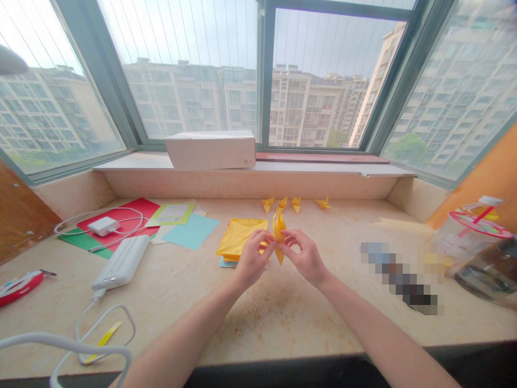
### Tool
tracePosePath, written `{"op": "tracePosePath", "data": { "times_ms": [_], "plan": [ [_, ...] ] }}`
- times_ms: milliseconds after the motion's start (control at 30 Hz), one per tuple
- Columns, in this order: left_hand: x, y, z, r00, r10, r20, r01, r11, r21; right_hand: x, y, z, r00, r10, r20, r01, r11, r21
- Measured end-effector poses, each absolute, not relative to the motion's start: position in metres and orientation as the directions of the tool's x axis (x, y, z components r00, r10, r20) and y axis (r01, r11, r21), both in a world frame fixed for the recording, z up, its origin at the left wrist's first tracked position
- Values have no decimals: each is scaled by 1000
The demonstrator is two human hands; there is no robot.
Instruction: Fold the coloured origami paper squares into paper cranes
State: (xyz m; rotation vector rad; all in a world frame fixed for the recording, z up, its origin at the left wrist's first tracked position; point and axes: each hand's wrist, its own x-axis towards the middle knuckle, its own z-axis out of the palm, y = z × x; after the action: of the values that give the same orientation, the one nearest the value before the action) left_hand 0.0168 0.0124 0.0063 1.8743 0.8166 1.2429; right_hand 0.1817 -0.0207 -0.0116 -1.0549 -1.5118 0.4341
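Between my two hands a yellow origami crane (278,229) is held up above the counter, its narrow points up and down. My left hand (255,254) pinches it from the left with thumb and forefinger. From the right, my right hand (304,255) pinches it the same way. Just behind my left hand lies a stack of yellow paper (240,237) with some blue sheets beneath. Farther back, several folded yellow cranes (296,204) stand in a row, one (324,202) a little apart at the right.
Coloured sheets (191,230), a white charger (104,226) and a white power bank (121,262) with cables lie left. A red tool (22,286) is at the far left. A lidded cup (464,242) stands right, and a white box (210,151) rests on the sill.
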Motion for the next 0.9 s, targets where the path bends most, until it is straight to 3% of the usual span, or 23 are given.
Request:
{"op": "tracePosePath", "data": {
  "times_ms": [300,633,900],
  "plan": [
    [19,8,6,320,821,472,214,-548,808,181,-16,-17,132,860,493,245,453,-857],
    [19,8,8,318,852,416,156,-479,864,174,-26,-14,61,780,623,435,541,-720],
    [19,7,7,320,835,447,158,-512,844,171,-29,-12,39,772,635,451,553,-700]
  ]
}}
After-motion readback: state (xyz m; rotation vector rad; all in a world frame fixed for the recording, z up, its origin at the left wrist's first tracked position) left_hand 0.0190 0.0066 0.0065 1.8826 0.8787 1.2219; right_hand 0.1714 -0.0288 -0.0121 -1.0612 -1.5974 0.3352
